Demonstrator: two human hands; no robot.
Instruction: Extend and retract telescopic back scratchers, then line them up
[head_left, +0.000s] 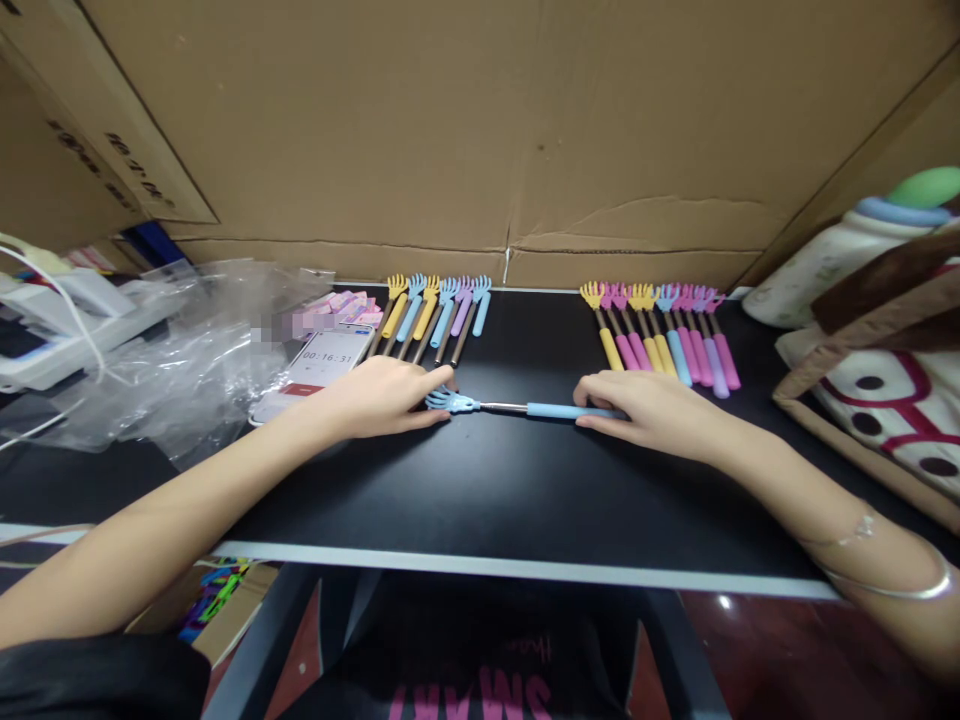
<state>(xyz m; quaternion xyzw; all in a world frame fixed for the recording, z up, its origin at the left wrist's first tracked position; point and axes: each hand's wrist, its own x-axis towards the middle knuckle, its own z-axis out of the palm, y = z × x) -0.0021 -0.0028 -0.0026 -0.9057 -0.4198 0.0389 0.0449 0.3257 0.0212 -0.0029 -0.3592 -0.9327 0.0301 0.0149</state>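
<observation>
A light blue back scratcher (566,411) with a metal shaft lies sideways low over the black table, between my two hands. My left hand (394,395) pinches its claw end, thumb in front and fingers behind. Round the end of its blue handle, my right hand (630,408) is closed, hiding the tip. Behind my left hand is a row of back scratchers (442,315) in yellow, blue and purple, claws toward the wall. Another row of back scratchers (664,335), in yellow, pink, blue and purple, lies behind my right hand.
A phone (324,358) showing a timer lies left, beside pink packets (349,308) and clear plastic bags (217,345). A white power strip (82,325) is at far left. Cardboard (465,130) walls the back. At right are a bottle (832,255) and a bag (892,400).
</observation>
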